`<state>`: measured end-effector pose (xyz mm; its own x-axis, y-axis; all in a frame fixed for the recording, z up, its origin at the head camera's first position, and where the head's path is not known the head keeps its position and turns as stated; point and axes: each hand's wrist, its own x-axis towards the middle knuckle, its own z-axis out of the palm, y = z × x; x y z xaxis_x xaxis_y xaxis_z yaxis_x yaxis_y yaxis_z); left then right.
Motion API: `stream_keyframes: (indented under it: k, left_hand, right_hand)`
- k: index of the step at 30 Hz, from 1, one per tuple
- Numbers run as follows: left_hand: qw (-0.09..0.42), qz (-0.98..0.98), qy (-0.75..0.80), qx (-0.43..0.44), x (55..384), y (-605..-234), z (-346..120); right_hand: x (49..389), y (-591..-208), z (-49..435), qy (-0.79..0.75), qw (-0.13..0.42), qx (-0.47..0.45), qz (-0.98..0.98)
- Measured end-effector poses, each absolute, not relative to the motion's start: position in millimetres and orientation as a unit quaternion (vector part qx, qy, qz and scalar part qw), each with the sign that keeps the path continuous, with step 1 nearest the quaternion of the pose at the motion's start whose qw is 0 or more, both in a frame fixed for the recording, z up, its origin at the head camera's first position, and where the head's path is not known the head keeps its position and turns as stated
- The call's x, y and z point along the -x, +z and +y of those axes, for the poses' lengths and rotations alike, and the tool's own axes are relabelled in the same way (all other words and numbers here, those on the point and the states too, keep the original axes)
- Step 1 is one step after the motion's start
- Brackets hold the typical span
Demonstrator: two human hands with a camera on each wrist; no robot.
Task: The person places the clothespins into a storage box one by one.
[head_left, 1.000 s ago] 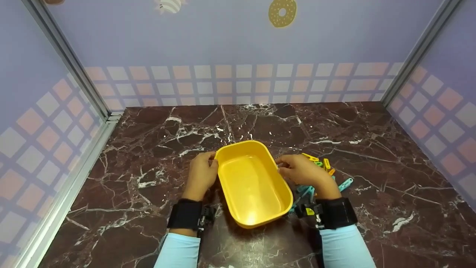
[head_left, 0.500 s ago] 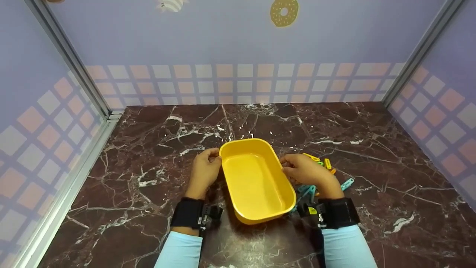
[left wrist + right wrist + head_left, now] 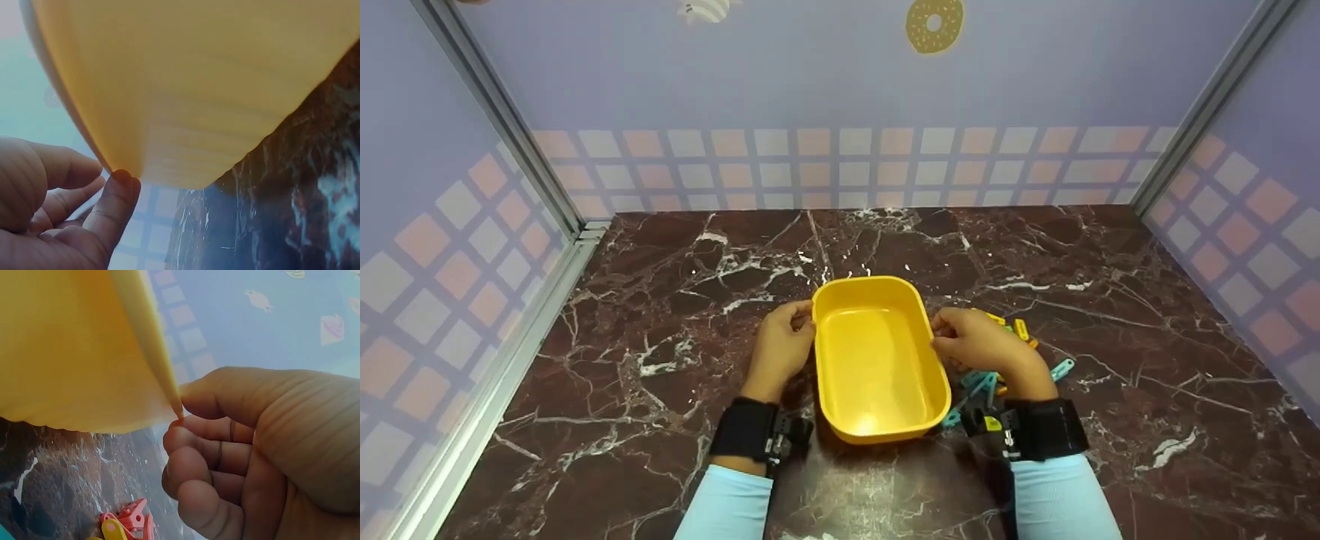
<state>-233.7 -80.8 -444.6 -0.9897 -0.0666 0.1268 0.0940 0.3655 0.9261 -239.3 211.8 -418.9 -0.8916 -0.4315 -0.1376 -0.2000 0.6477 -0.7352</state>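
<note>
A yellow rectangular plastic basin (image 3: 877, 367) with rounded corners stands in the middle of the head view, its inside bare. On its left side, my left hand (image 3: 781, 345) pinches the rim between thumb and fingers. My right hand (image 3: 986, 345) pinches the opposite rim the same way. The left wrist view has the basin's outer wall (image 3: 197, 84) filling the top, with the left fingertips at its edge. In the right wrist view the thumb and curled fingers of the right hand (image 3: 236, 444) meet at the basin's rim (image 3: 152, 343).
Clothespins in several colours lie on the dark marbled table (image 3: 660, 435) beside and partly under my right hand, among them a teal clothespin (image 3: 1062, 369) and a yellow clothespin (image 3: 1021, 329). A red clothespin (image 3: 135, 517) shows near the basin. Patterned walls (image 3: 840, 165) enclose the table's back and sides.
Both hands still grip the rim. The basin has turned slightly to sit straighter, and its far end has shifted right. My left hand has moved right with it; the right hand moved only a little.
</note>
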Motion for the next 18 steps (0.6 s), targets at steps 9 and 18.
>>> stream_keyframes:
  k: [9,18]
  left_hand:
    - [0.060,-0.831,-0.553,0.027,232.9,-444.8,-77.6]
    - [0.045,-0.869,-0.494,0.008,233.6,-442.4,-81.4]
  right_hand:
    - [239.4,-419.5,214.9,-0.367,0.150,0.174,0.901]
    - [237.2,-416.3,215.8,-0.362,0.166,0.191,0.897]
